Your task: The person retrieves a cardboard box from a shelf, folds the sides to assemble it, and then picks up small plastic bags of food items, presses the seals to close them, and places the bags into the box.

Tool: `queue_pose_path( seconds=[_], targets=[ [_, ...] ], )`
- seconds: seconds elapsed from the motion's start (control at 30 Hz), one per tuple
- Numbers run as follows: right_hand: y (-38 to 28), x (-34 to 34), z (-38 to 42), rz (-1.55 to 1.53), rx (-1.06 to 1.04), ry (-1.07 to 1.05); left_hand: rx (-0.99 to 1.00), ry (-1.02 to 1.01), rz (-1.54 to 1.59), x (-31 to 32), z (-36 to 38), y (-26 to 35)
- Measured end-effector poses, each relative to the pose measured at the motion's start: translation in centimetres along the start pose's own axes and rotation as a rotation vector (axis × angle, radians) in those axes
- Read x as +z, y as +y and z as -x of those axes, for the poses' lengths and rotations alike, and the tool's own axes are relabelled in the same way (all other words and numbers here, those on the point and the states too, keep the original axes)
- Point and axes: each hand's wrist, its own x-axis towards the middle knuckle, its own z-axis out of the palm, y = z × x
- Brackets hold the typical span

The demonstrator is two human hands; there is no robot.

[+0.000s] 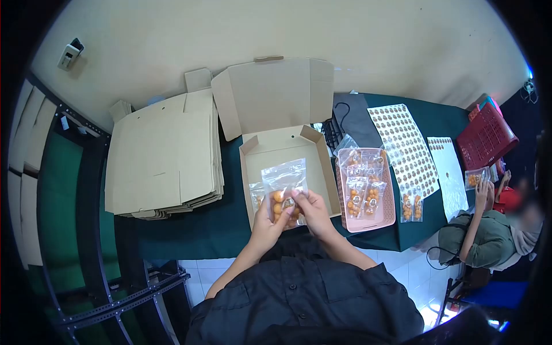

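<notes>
I hold a small clear zip bag (283,192) of orange round snacks at the centre of the frame, just above the open cardboard box (286,150), my left hand (265,221) pinched on its lower left edge and my right hand (311,208) pinched on its right side near the little round label on its front. Both grips are closed on the bag, thumbs over the plastic. The box below looks nearly bare (one more packet seems to lie under the one I hold, though my hands hide most of it), so by my reckoning the packing into this box has barely begun. To the right of centre the pink tray (386,214) carries about five or six filled, labelled bags, and two more bags (411,207) lie on the green tablecloth (195,227) just beside it. Two sticker sheets (406,146) lie in the upper right: one is almost full, the other mostly peeled. At the left a single stack of flat box blanks (164,161) waits unfolded, too many layers to count. At the far right edge another person's hand (482,192) holds up one more bag beside a red basket (486,138).
</notes>
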Motion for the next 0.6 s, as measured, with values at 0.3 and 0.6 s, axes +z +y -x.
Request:
queue_pose_path(
  seconds=[0.3, 0.6],
  targets=[
    [-0.7, 0.0, 1.1, 0.115, -0.024, -0.038, -0.080, -0.046, 0.066, 0.3, 0.8, -1.5],
    [-0.1, -0.3, 1.0, 0.064, -0.063, -0.111, -0.001, 0.073, 0.084, -0.3, 0.2, -1.5]
  ],
)
